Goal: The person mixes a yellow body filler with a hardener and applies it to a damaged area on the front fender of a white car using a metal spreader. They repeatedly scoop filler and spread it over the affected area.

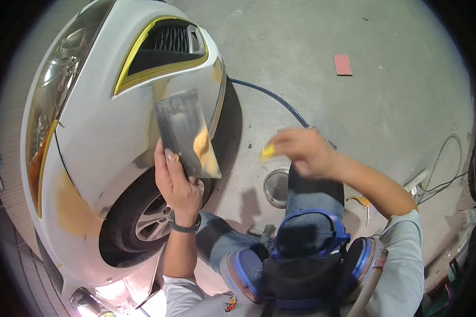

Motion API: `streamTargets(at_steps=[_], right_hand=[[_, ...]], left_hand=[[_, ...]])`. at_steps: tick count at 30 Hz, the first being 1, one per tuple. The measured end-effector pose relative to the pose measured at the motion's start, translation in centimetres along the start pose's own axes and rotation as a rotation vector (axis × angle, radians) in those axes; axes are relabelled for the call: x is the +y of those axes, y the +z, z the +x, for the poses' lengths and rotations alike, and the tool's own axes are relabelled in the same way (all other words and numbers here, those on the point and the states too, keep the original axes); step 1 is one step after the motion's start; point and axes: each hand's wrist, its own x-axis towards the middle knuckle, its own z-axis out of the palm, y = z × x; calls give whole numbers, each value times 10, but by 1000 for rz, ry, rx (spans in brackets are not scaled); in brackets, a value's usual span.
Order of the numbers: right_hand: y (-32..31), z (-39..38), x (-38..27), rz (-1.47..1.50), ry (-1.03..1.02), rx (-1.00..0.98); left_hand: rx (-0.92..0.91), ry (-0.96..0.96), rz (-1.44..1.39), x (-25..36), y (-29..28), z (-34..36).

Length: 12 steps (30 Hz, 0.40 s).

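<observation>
My left hand [177,185] is closed on the lower edge of a grey mixing board [182,124], a flat rectangular plate held up in front of the white car. A blob of tan-yellow body filler [201,146] lies along the board's right side. To the right of it, my right hand [304,150] pinches a small yellow spreader [268,152]; motion blurs both, and the spreader is apart from the board. The car's white bumper [116,121] has sanded, tan filler patches and yellow masking tape [164,70] around a dark grille opening.
A round can lid or tin [276,187] stands on the floor by my knee. A dark blue hose [272,95] runs from beneath the car. Farther off lies a pink-red pad [342,65]. A blue-framed respirator [301,259] hangs at my chest. The wheel [153,219] is beside my left forearm.
</observation>
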Motion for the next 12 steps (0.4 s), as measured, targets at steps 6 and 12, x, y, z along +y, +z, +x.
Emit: streamTargets(at_steps=[6, 12], right_hand=[[-28, 72, 114, 484, 504, 462], [27, 169, 242, 520, 511, 670]], left_hand=[[-59, -618, -434, 11, -31, 1], [-320, -585, -1288, -4, -26, 41]])
